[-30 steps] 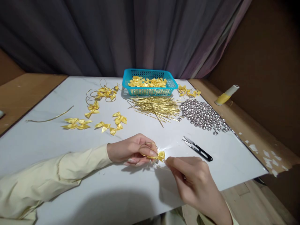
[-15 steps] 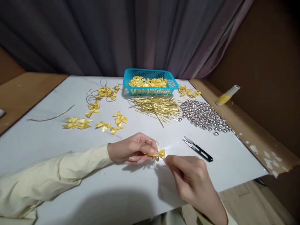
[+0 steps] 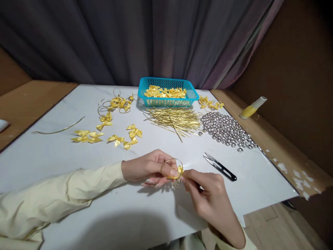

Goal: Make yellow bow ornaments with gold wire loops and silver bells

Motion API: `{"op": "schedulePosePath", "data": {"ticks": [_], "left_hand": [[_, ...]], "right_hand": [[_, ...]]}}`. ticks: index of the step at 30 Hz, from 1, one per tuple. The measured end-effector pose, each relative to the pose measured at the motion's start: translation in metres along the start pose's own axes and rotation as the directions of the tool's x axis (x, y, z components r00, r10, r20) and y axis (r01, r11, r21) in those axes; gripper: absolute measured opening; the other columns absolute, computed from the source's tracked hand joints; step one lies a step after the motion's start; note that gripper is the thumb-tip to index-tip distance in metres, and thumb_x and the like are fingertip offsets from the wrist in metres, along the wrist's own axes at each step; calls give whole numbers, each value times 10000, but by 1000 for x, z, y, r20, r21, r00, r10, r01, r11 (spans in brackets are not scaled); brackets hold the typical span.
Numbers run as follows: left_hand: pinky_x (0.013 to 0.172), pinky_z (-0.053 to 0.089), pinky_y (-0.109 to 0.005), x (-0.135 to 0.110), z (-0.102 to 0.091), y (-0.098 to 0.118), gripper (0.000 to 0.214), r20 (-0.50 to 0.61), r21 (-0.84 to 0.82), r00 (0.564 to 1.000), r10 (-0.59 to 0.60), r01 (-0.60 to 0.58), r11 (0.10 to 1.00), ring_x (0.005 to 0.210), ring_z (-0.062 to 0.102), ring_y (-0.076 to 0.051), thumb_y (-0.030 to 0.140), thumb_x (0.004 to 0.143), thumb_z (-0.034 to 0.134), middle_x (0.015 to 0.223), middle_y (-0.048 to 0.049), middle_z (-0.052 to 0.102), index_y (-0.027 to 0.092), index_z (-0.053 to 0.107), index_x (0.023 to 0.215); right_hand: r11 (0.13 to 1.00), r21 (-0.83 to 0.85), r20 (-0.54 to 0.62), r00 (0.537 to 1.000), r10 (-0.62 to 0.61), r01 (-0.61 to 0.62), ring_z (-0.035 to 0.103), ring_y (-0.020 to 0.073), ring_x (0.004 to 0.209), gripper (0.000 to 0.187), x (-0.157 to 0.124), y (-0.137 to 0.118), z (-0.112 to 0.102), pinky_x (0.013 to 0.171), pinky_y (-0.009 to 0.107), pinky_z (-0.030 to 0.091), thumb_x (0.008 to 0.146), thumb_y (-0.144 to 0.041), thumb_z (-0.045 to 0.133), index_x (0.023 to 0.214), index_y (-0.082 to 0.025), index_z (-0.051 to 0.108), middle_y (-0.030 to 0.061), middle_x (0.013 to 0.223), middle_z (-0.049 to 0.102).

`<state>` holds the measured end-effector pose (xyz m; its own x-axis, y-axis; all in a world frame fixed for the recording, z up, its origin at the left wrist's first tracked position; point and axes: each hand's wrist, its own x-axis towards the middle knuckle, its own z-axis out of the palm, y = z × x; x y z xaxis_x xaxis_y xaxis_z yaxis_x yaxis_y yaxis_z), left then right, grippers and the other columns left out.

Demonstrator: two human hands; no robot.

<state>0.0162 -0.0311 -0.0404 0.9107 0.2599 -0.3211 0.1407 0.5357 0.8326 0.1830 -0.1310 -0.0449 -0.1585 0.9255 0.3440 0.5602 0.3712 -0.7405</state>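
Between thumb and fingers, my left hand (image 3: 158,168) pinches a yellow ribbon bow (image 3: 180,169) that has a gold wire loop (image 3: 174,159) rising above it. A small silver bell-like bead (image 3: 178,181) hangs just under the bow. My right hand (image 3: 208,192) is closed, its thumb and forefinger pressed together at the bow's right side. Whether those fingertips grip the ribbon or the wire end is hidden. Black-handled thread snips (image 3: 221,168) lie to the right, behind my right hand, with the blades pointing away to the left.
A blue basket (image 3: 168,103) of yellow bows stands at the back. Before it lie a heap of gold wire ties (image 3: 174,121) and a pile of silver beads (image 3: 226,128). Loose bows (image 3: 87,136) and looped bows (image 3: 121,102) are on the left. A yellow-wrapped tube (image 3: 253,108) stands far right.
My right fingertips have come in against the bow, closer to my left thumb. The bow and its wire loop have shifted slightly right and turned.
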Motion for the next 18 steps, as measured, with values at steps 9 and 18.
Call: {"op": "schedulePosePath", "data": {"ticks": [9, 18], "left_hand": [[222, 246, -96, -3, 0, 0, 116, -2, 2, 1000, 30, -30, 1000, 254, 285, -29, 190, 793, 569, 435, 40, 519, 111, 569, 708], [225, 281, -97, -6, 3, 3, 156, 17, 70, 996, 84, -85, 994, 266, 306, -37, 226, 838, 545, 441, 42, 511, 114, 557, 730]], "right_hand": [[999, 39, -28, 999, 23, -22, 419, 65, 413, 222, 0, -1, -1, 431, 184, 285, 837, -139, 462, 635, -157, 553, -30, 489, 501], [994, 88, -22, 997, 71, -69, 429, 72, 423, 228, -4, -1, -6, 425, 192, 284, 854, -183, 469, 662, -163, 590, -20, 509, 543]]}}
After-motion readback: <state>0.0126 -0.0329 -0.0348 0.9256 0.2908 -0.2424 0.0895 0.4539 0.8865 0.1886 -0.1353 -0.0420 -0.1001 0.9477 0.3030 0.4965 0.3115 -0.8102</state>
